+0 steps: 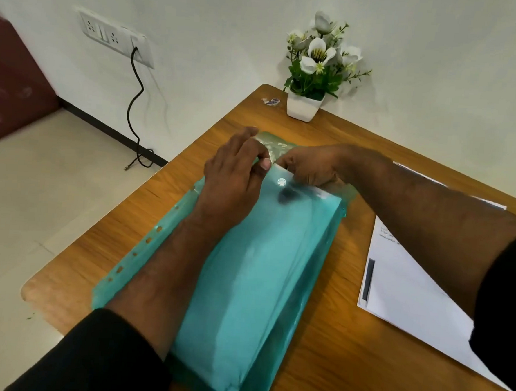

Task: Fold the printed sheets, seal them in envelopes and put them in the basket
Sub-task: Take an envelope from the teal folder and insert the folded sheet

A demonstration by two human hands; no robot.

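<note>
On the wooden bench [347, 337] against a white wall, beside a potted flower [315, 75], your teal envelope [255, 270] lies lengthwise under both forearms. Printed sheets [411, 283] lie just right of it. Your left hand [233, 175] and right hand [310, 166] meet at its far end, both pinching the flap [272, 144].

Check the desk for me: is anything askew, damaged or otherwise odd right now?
Nothing is damaged or spilled. Two small oddities: a bit of crumpled wrapper litter lies near the flower pot, and a black cable from the wall socket ends loose on the floor. Both hands, left hand and right hand, work at the green envelope mouth.
</note>
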